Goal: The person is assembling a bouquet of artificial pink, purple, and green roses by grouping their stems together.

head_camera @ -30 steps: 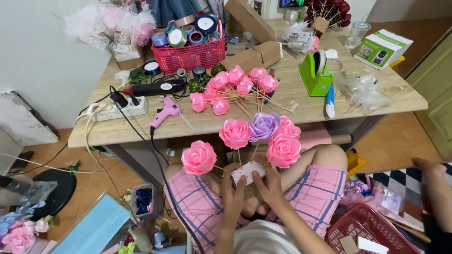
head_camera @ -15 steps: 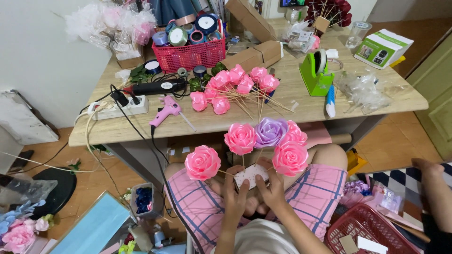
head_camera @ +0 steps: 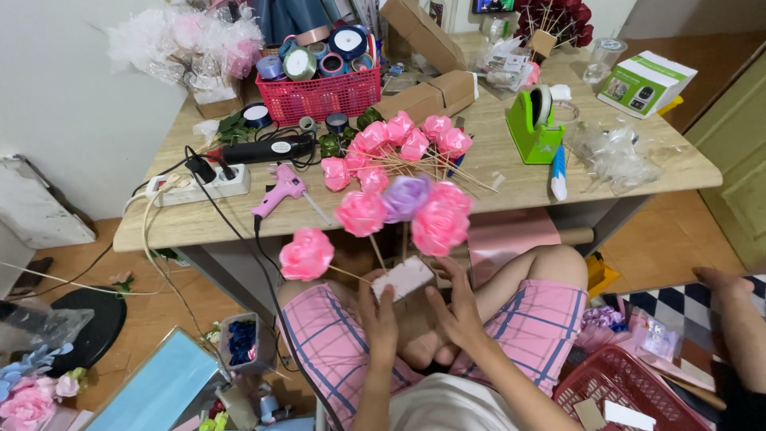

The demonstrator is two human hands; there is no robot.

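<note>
Below a cluttered wooden worktop, a small foam block bearing ribbon roses on thin sticks was gripped over the lap by the fingers of the left hand and right hand, and it was judged light, crushable, best held by its sides.

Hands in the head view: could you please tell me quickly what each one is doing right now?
Left hand: closed on the foam block that bears flower sticks.
Right hand: closed on the same block.

Above my hands the stemmed roses block the way up. The table edge crowds just beyond. Open room seems to lie right, over my knee.
</note>
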